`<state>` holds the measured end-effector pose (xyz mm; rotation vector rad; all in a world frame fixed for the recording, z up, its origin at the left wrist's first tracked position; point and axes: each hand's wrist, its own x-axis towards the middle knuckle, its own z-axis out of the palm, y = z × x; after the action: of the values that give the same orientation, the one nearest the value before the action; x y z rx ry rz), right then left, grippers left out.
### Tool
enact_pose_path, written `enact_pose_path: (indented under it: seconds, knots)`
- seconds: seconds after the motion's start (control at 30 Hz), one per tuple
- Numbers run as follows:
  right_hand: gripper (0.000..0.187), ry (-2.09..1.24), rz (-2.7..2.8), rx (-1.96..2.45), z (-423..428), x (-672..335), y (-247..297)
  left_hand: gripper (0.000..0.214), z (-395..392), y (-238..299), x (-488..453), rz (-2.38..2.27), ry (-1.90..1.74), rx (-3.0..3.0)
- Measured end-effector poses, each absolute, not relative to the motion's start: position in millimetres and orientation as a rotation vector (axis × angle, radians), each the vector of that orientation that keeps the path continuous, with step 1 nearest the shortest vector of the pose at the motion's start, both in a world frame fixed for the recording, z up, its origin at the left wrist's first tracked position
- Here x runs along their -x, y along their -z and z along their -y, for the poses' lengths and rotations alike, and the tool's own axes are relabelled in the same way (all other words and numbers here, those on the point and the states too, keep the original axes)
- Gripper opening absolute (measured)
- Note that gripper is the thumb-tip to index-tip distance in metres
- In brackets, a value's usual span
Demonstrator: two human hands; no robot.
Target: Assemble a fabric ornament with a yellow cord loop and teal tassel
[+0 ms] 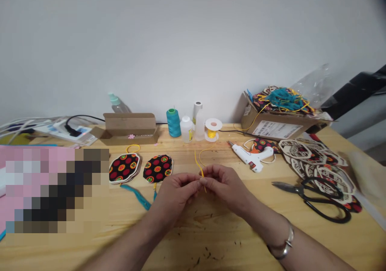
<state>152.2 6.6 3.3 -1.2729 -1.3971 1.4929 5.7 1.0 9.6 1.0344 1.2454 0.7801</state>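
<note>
both hands (202,183) pinching yellow cord (199,167), wood table (211,230)

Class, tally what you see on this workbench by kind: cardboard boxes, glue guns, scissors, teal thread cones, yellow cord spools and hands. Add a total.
Cardboard boxes: 2
Glue guns: 1
Scissors: 1
Teal thread cones: 1
Yellow cord spools: 1
Hands: 2, left hand and right hand, both pinching the yellow cord
Total: 8
</note>
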Motion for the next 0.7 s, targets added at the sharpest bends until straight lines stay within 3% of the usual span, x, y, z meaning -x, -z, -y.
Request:
enact_pose_path:
  seconds: [0.7]
  knots:
    - [0.025,-1.769,1.151,1.094,-10.8,-153.0,-8.3,0.014,-2.0,-5.7,-6.1,-1.157,-0.86,-0.897]
